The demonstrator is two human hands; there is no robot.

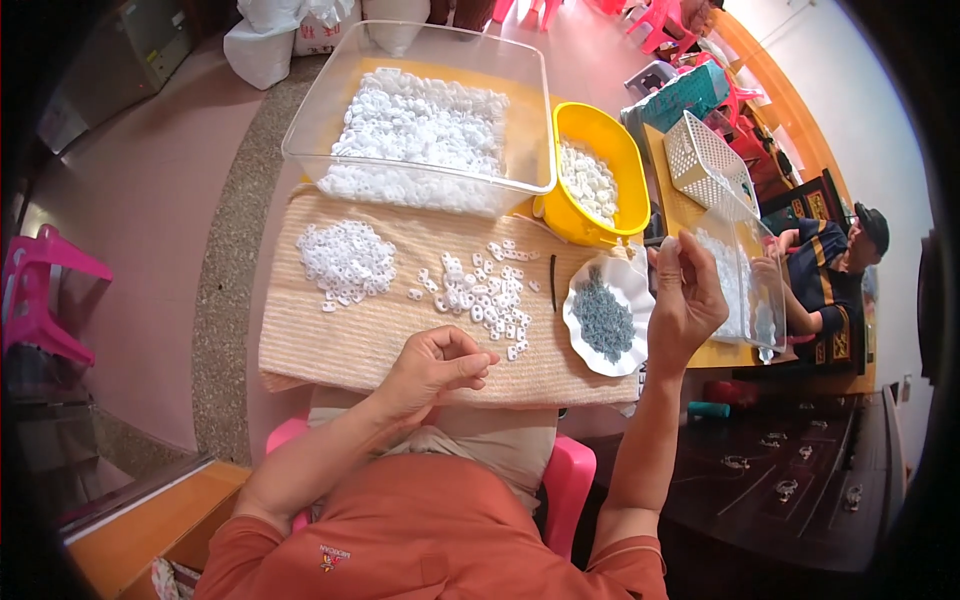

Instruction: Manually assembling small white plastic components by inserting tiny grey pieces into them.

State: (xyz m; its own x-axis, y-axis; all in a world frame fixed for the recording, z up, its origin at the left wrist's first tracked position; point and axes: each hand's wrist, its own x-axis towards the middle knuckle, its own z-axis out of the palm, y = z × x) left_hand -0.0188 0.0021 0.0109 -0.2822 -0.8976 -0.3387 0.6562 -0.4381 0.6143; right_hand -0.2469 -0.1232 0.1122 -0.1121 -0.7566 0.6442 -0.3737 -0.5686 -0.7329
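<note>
My left hand (440, 370) hovers over the near edge of a striped towel (320, 350), thumb and fingers pinched together; whatever they hold is too small to make out. Raised beside the right rim of a white scalloped dish (579, 345), my right hand (692, 295) also has thumb and forefinger pinched, with any content too small to name. Small grey-blue parts (606, 322) fill the dish. In front of my left hand lies a loose spread of white plastic pieces with holes (490, 295). A denser heap of small white pieces (345, 260) sits farther left.
Behind the towel stand a large clear bin (420, 175) of white pieces and a yellow tub (630, 185) holding more. A thin black strip (553, 283) lies left of the dish. At right, another person (835, 265) works by a clear bin (735, 325) and white basket (705, 165).
</note>
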